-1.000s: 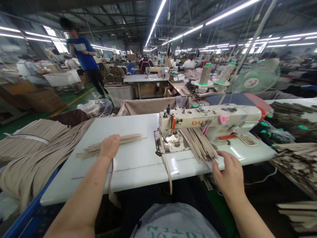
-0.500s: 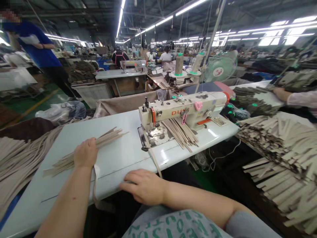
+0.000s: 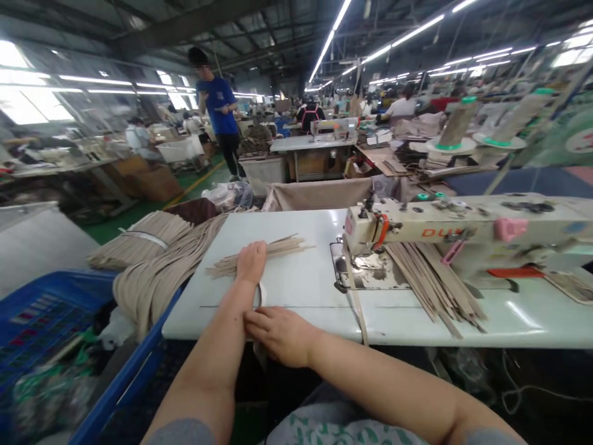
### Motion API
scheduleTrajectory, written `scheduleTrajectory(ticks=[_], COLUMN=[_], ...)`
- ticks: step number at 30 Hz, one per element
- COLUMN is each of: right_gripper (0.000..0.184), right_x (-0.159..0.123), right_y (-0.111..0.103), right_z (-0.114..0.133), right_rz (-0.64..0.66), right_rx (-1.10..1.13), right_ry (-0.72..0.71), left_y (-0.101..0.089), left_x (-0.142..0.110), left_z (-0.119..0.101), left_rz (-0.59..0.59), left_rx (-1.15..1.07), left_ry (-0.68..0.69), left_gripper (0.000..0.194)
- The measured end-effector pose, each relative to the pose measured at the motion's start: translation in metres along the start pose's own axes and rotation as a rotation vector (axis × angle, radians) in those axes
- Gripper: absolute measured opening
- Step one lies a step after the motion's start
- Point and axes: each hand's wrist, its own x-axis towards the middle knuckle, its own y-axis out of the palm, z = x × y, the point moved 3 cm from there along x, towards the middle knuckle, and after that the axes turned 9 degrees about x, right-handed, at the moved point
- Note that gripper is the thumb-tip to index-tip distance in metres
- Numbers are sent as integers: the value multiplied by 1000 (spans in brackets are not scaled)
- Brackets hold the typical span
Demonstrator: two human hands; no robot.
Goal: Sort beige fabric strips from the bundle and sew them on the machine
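My left hand [image 3: 251,262] is closed around a bundle of thin beige fabric strips [image 3: 285,246] on the white sewing table. A pale fabric strip [image 3: 262,293] hangs from under that hand toward the table's front edge. There, my right hand [image 3: 282,335] has its fingers curled over this strip, close beside my left forearm; its fingertips are partly hidden. To the right stands a sewing machine [image 3: 417,225], with a single beige strip [image 3: 356,303] running from its needle area over the table edge. More beige strips [image 3: 435,281] lie fanned out under the machine arm.
Left of the table, a tied stack of strips [image 3: 143,238] and a long heap of strips [image 3: 160,275] lie by a blue plastic basket [image 3: 60,290]. Thread cones [image 3: 458,123] stand behind the machine. A person in a blue shirt [image 3: 217,102] stands farther back.
The view has swung left, bringing the blue basket into sight. My right hand has moved left along the table edge to the hanging strip. My left hand still grips the bundle.
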Motion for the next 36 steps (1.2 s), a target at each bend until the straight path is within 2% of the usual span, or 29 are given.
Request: scheduleTrajectory(ticks=[2, 4, 9, 11, 13, 15, 18, 20, 23, 24, 26, 29, 32, 36], right_gripper=[55, 54, 17, 8, 4, 11, 29, 36, 39, 39, 41, 42, 33, 18], right_x=[-3, -8, -18, -24, -30, -38, -54, -65, -80, -84, -88, -91, -94, -99], right_y=[4, 10, 18, 15, 10, 10, 23, 33, 40, 38, 27, -2, -27, -43], right_z=[-2, -4, -5, -5, -4, -1, 14, 26, 32, 31, 27, 17, 5, -12], right_rz=[-19, -38, -35, -40, -74, -82, 66, 140, 89, 58, -6, -118, -282, -523], right_rx=[30, 40, 36, 120, 322, 654, 1208, 1378, 1347, 1306, 1159, 861, 726, 740], right_ry=[26, 68, 157, 173, 234, 358, 543, 610, 662, 658, 619, 569, 606, 689], left_y=[1, 1, -10, -17, -24, -29, -35, -40, -52, -57, -65, -69, -64, -58], left_x=[0, 0, -2, -1, 1, 4, 11, 16, 19, 17, 10, -10, -36, -77], left_z=[0, 0, 5, 11, 18, 24, 30, 33, 31, 30, 23, 8, -12, -42], left_rz=[0, -1, 9, 17, 34, 67, 140, 190, 238, 243, 259, 343, 423, 468], left_rx=[-15, -34, -116, -158, -206, -267, -392, -493, -641, -751, -1122, -1721, -1909, -2011], left_ry=[-4, -3, 44, 56, 54, 52, 56, 52, 46, 39, 9, -92, -239, -343], left_gripper=[27, 28, 28, 30, 31, 32, 26, 21, 20, 21, 29, 47, 52, 40])
